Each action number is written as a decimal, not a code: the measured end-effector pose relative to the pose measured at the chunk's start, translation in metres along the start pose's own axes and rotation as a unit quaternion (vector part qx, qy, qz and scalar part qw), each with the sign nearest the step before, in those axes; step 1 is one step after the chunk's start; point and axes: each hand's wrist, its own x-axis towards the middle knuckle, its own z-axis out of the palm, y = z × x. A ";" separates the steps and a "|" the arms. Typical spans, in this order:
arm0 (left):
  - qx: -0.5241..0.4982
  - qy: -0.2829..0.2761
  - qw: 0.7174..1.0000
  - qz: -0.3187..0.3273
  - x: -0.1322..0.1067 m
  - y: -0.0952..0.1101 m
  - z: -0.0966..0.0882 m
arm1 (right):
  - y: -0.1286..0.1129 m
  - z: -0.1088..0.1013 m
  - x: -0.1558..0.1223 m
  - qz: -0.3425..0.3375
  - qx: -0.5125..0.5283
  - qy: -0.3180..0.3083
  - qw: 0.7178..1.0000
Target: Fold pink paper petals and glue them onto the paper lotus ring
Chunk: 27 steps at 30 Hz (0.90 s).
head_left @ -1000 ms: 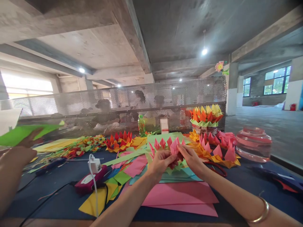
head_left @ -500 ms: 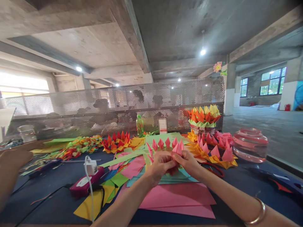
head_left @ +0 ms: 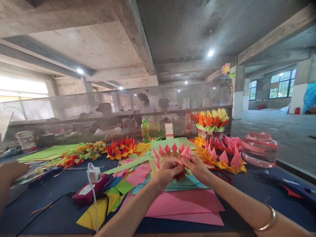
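Observation:
Both my hands meet at the table's middle on a pink folded paper crown with pointed tips (head_left: 172,150). My left hand (head_left: 168,170) is closed, pinching its lower edge. My right hand (head_left: 196,167) is closed too, pinching a pink point at the right end. A gold bangle (head_left: 267,219) sits on my right wrist. Under my hands lie large pink sheets (head_left: 185,205) and green and teal sheets.
A magenta device with a white plug and cable (head_left: 90,189) lies left. Folded paper chains, red-orange (head_left: 122,148) and pink-yellow (head_left: 225,158), a stacked paper flower (head_left: 212,123), a pink-lidded glass jar (head_left: 259,149), a green bottle (head_left: 145,130). Another person's arm (head_left: 10,177) at far left. People sit behind the mesh screen (head_left: 118,112).
The person at far left has lowered the green sheet onto the table and drawn the arm back. My hands stay on the pink crown, shifted slightly; the view has drifted a little.

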 end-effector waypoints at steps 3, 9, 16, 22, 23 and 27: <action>0.002 0.002 1.000 0.001 0.001 0.000 -0.001 | -0.001 0.000 0.000 0.003 -0.001 0.004 1.000; 0.013 -0.002 1.000 0.006 0.000 0.003 -0.002 | -0.003 -0.004 0.000 0.006 -0.013 0.021 1.000; 0.024 0.001 1.000 0.000 0.000 -0.002 -0.004 | 0.003 -0.007 0.002 -0.001 -0.033 0.034 0.999; 0.009 -0.003 1.000 0.001 0.002 -0.006 -0.003 | 0.005 -0.009 0.000 -0.010 -0.045 0.040 0.998; 0.007 -0.003 1.000 0.002 0.002 -0.006 -0.003 | 0.005 -0.009 0.000 -0.011 -0.045 0.038 0.998; 0.004 0.000 1.000 0.017 0.003 -0.007 -0.002 | 0.005 -0.009 0.001 -0.013 -0.040 0.022 0.999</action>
